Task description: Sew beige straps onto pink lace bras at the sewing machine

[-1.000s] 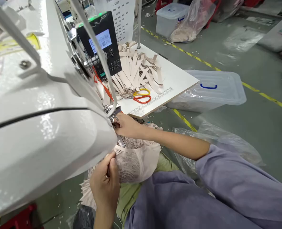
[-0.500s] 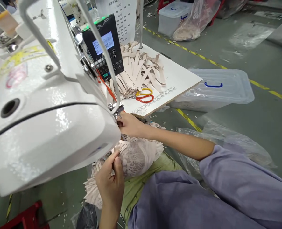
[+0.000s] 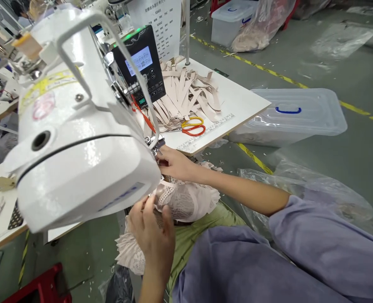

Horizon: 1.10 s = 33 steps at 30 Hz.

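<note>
A pale pink lace bra (image 3: 186, 202) hangs below the white sewing machine head (image 3: 88, 168), over my lap. My left hand (image 3: 155, 231) is at the bra's near left edge, fingers apart and thumb lifted away; the fingertips are close to the lace, and contact is unclear. Beside the presser foot area, my right hand (image 3: 177, 164) has its fingers curled; their tips are partly hidden by the machine, so what they grip does not show. Several more pale lace pieces (image 3: 129, 252) hang lower left, behind my left hand.
On the white table (image 3: 243, 99) lie a heap of beige fabric strips (image 3: 186, 92) and scissors with yellow and red handles (image 3: 193, 130). A control panel (image 3: 139, 63) stands beside the machine. A lidded plastic box (image 3: 313, 111) and a red stool (image 3: 44, 286) are on the floor.
My left hand has let go of its pinch on the bra's edge and its fingers have spread. My right hand stays beside the machine. The view has shifted slightly.
</note>
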Each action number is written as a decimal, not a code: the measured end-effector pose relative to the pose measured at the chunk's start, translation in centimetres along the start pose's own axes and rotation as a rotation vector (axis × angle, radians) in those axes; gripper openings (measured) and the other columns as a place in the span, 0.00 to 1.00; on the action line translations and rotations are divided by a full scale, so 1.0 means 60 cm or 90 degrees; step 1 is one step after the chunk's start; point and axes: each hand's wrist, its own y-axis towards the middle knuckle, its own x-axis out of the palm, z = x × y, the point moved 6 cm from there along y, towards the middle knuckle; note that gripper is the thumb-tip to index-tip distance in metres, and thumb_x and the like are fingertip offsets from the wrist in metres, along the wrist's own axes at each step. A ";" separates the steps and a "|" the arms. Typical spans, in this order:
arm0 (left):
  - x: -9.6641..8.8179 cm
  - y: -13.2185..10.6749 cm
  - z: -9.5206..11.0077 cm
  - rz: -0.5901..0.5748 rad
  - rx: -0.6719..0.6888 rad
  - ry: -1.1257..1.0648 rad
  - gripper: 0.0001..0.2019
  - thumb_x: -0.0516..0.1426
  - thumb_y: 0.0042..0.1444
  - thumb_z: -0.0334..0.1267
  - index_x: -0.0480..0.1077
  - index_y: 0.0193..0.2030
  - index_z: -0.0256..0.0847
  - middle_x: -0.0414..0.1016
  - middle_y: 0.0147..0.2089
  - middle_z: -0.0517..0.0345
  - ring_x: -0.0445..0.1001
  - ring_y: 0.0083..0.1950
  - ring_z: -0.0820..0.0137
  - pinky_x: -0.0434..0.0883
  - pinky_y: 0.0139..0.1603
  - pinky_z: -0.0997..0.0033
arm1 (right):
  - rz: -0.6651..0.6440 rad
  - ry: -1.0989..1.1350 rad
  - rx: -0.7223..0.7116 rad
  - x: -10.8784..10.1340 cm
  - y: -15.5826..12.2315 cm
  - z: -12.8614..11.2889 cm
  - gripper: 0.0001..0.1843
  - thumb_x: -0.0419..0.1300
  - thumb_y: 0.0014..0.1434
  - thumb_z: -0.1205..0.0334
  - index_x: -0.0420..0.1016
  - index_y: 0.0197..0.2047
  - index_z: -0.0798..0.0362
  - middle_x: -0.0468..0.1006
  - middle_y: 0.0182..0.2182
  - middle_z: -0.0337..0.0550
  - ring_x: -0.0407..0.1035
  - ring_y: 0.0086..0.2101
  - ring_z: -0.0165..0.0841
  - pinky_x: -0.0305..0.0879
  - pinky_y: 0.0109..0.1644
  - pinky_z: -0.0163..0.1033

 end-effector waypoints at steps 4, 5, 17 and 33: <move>0.024 0.002 0.040 -0.051 0.077 0.065 0.28 0.59 0.61 0.42 0.63 0.65 0.32 0.68 0.60 0.33 0.66 0.62 0.50 0.60 0.63 0.50 | 0.004 -0.006 -0.002 0.001 -0.004 -0.006 0.03 0.60 0.57 0.66 0.72 0.32 0.55 0.70 0.40 0.43 0.65 0.38 0.32 0.60 0.42 0.37; 0.028 0.002 0.044 -0.063 0.078 0.079 0.29 0.59 0.61 0.43 0.62 0.66 0.32 0.67 0.61 0.33 0.65 0.62 0.49 0.60 0.63 0.50 | 0.004 -0.001 -0.002 0.001 -0.005 -0.008 0.03 0.59 0.57 0.67 0.72 0.31 0.55 0.70 0.40 0.43 0.65 0.37 0.31 0.60 0.42 0.37; 0.035 0.005 0.038 -0.086 0.085 0.092 0.27 0.60 0.60 0.39 0.65 0.65 0.33 0.64 0.60 0.33 0.64 0.62 0.49 0.60 0.63 0.50 | 0.005 -0.031 -0.011 0.010 0.010 0.005 0.04 0.55 0.54 0.67 0.69 0.35 0.53 0.73 0.42 0.45 0.66 0.39 0.35 0.63 0.43 0.40; 0.037 0.004 0.031 -0.079 0.070 0.059 0.26 0.59 0.61 0.38 0.63 0.66 0.39 0.66 0.59 0.36 0.65 0.62 0.49 0.60 0.63 0.49 | 0.005 0.003 0.005 0.007 0.014 0.010 0.04 0.57 0.54 0.70 0.67 0.34 0.53 0.72 0.39 0.42 0.65 0.37 0.32 0.63 0.40 0.37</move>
